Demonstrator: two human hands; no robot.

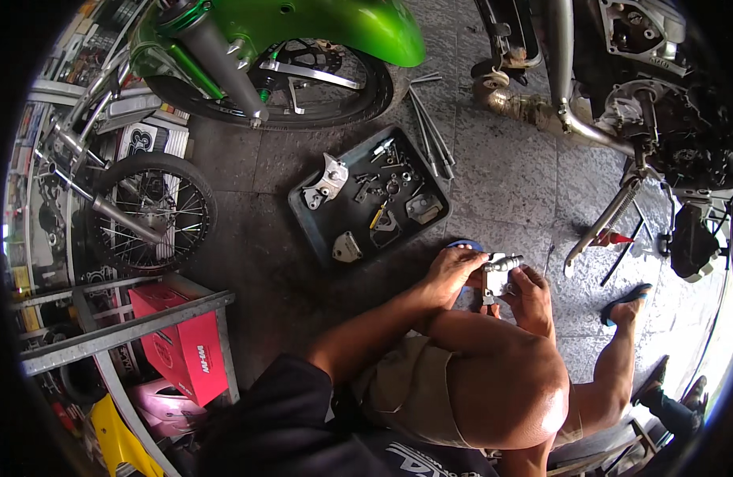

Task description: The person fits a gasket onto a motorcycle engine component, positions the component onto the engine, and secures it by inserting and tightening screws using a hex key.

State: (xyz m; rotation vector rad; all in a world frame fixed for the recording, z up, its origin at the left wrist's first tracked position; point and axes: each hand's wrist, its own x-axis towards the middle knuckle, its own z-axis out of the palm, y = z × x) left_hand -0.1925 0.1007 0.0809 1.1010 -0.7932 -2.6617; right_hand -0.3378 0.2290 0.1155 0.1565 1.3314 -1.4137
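Metal part (496, 281) sits between your hands, neither nearer.
Your left hand (452, 275) pinches its left edge, your right hand (533, 297) the right; its cylindrical top (505, 264) runs crosswise.

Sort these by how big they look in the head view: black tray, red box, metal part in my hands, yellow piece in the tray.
Largest first:
1. Black tray
2. Red box
3. Metal part, partly hidden
4. Yellow piece
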